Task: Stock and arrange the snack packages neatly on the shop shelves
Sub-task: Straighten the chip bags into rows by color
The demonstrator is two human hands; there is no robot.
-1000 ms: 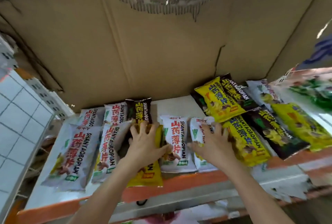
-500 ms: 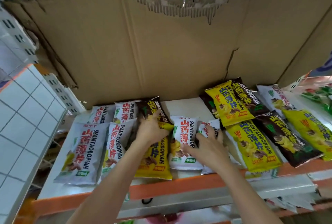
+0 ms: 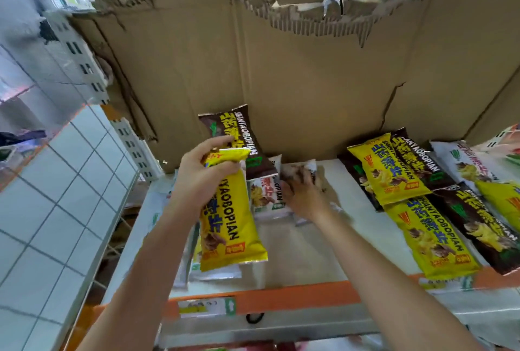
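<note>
An orange-edged white shop shelf [image 3: 295, 298] runs across the front. Above it, the left hand [image 3: 197, 179] curls its grip round two crisp packets, one long yellow [image 3: 228, 224], one dark brown [image 3: 239, 139], both lifted. The right hand [image 3: 305, 196], blurred, rests on white packets [image 3: 267, 196]; whether it grasps is unclear. Right: two yellow packets [image 3: 388, 173]. Torn brown cardboard [image 3: 281, 69] stands behind.

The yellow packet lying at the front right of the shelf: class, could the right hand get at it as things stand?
Probably yes. The right hand rests on a white packet, and bare shelf lies between it and the yellow packet, whose top is uncovered.
</note>
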